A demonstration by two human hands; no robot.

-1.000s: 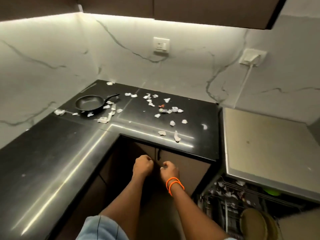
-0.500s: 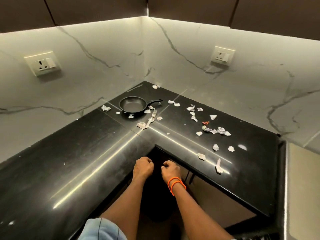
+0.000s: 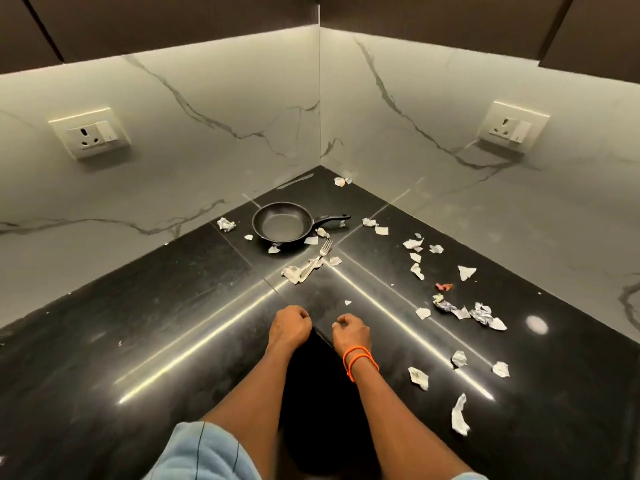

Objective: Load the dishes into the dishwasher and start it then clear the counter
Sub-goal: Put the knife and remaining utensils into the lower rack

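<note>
Head view gives me a black polished tabletop (image 3: pixel 145 327) that wraps an inside corner, backed by white veined marble walls (image 3: pixel 194 140) under dark upper cabinets (image 3: pixel 173 19). One socket plate (image 3: pixel 90 132) sits at the left of the frame, another (image 3: pixel 512 127) at the upper right. Near the centre, toward the corner, lies a small black frying pan (image 3: pixel 282 226), handle pointing right. Just below and right of it a fork (image 3: pixel 317 259) lies diagonally across a crumpled scrap. Torn paper scraps (image 3: pixel 460 311) are scattered around the pan and down the right side of the frame, with one red bit (image 3: pixel 444 287) among them.

My left hand (image 3: pixel 290 326) and right hand (image 3: pixel 350 332) sit side by side at the tabletop's inner edge, lower centre, both curled into loose fists and holding nothing I can see. An orange band (image 3: pixel 360 360) circles the right wrist.

Against the frame a second ago, the open dishwasher at lower right has left the picture, the corner now sits centred, and the fists have kept the same pose.
</note>
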